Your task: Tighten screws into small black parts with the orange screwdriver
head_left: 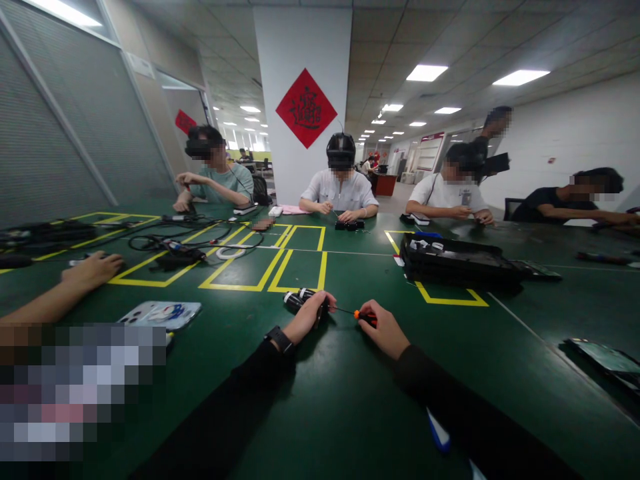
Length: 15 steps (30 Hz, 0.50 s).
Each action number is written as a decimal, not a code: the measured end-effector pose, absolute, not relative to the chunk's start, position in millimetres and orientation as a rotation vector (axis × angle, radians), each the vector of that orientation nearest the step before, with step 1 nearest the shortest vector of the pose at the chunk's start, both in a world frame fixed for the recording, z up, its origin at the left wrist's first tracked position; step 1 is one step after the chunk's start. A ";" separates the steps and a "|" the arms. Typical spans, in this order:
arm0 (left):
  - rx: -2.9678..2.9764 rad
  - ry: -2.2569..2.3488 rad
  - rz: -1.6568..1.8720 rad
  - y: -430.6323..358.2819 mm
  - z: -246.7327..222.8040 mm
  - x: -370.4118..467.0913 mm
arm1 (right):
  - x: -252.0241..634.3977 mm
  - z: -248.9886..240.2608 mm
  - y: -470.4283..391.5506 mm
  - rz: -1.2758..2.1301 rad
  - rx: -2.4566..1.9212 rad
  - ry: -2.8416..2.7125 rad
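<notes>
My left hand (306,319), with a dark watch at its wrist, is closed around a black object (294,302) low over the green table. Two rounded black ends with white bands stick out to the left of the fingers; the rest is hidden by the hand, so I cannot make out its kind. In my right hand (385,333) is a screwdriver (367,319) with an orange and black handle. Its thin shaft points left, and the tip reaches the fingers of my left hand. Whether the tip touches the black object cannot be seen.
A long black case (455,260) stands at the right, holding small parts. Cables (175,247) lie across the left side. A phone (163,313) lies left of my arm, near another person's hand (97,267). Several people sit across the green table (240,307), marked with yellow tape.
</notes>
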<state>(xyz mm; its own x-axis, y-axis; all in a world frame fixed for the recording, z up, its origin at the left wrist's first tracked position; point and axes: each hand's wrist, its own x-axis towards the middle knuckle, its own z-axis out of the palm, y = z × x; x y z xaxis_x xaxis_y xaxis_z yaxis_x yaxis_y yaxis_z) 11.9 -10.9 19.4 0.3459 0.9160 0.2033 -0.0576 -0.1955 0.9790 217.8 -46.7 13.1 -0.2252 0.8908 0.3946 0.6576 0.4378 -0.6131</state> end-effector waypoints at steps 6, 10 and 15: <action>1.473 0.843 1.105 -11.8 18.8 13.3 | 218.4 15.0 -46.8 0.410 -1.348 -1.968; 1.472 0.835 1.114 -11.7 18.8 13.0 | 218.6 14.6 -46.5 0.409 -1.349 -1.966; 1.453 0.859 1.114 -9.7 17.7 13.0 | 218.5 14.7 -47.2 0.447 -1.307 -1.932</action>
<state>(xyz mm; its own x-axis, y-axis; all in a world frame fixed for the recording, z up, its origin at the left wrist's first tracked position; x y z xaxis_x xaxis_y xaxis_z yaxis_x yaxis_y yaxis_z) 13.0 -9.7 17.7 0.3051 0.9340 0.1858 -0.0571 -0.1769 0.9826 218.5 -47.2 14.7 -0.1992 0.9006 0.3864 0.6396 0.4182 -0.6450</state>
